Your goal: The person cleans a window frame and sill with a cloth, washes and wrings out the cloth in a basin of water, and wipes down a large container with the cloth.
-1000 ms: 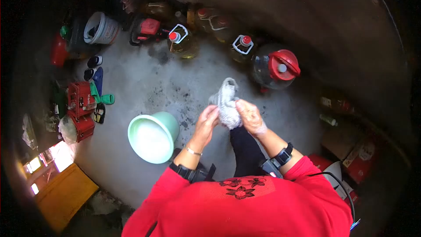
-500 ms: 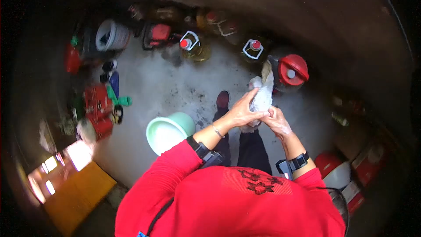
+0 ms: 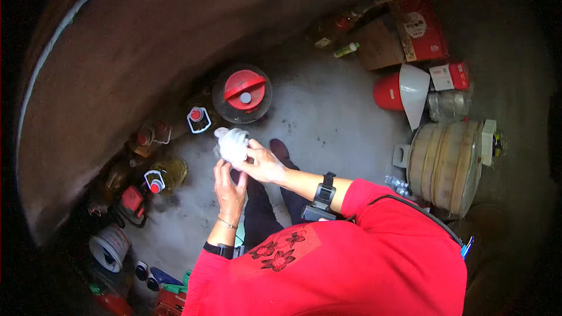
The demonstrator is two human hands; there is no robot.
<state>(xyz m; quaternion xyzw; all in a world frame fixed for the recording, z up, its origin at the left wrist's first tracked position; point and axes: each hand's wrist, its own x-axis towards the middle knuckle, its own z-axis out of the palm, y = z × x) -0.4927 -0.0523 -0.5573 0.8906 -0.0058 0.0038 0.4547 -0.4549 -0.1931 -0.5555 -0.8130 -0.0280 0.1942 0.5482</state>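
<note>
A pale, bunched-up cloth (image 3: 233, 145) is held in front of the body, above the floor. My right hand (image 3: 264, 162) grips its right side, fingers curled against it. My left hand (image 3: 229, 190) is just below the cloth, with fingertips bent up at its lower edge and the thumb raised. Just beyond the cloth stands a large clear jar with a red lid (image 3: 244, 89).
Oil bottles (image 3: 167, 178) and a white bucket (image 3: 110, 248) line the wall at left. Slippers (image 3: 153, 278) lie at lower left. At right are a red bucket (image 3: 388, 92), boxes (image 3: 420, 29) and a large round ribbed container (image 3: 446, 167).
The view has swung to the right, bringing the round container in and taking most of the green basin out. The cloth is bunched more compactly, and my hands have shifted around it.
</note>
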